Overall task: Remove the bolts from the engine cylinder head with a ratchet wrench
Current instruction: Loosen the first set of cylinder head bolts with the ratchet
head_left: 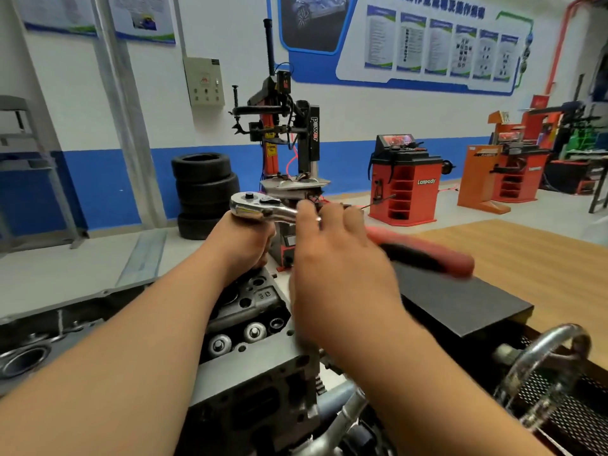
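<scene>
Nearest, two bare forearms reach forward over a grey engine cylinder head (250,311), which sits low in the middle of the view. Two round shiny caps (237,339) show in a dark recess of its top. To the right, close to the camera, a blurred metal ring (556,343) stands over a perforated black grille (579,403).

Just beyond, the left hand (245,238) is a closed fist above the far end of the cylinder head, its fingers curled tight round whatever hangs under the chrome head of the ratchet wrench (256,207); that part is hidden in the fist. The wrench lies roughly level, its red and black handle running out to the right. The right hand (332,255) lies over the shank with its back to the camera, fingers (329,213) close together. It is motion-blurred, so whether they grip cannot be told. No bolt is clearly visible.

A black pad (460,301) lies on the wood-grain desk (543,258) right of the hands.

Farther off, a stack of tyres (204,192) stands by the blue-and-white wall, a tyre changer (289,133) rises behind the hands, and a red wheel balancer (404,185) stands to the right. Posters (427,44) hang on the wall.
</scene>
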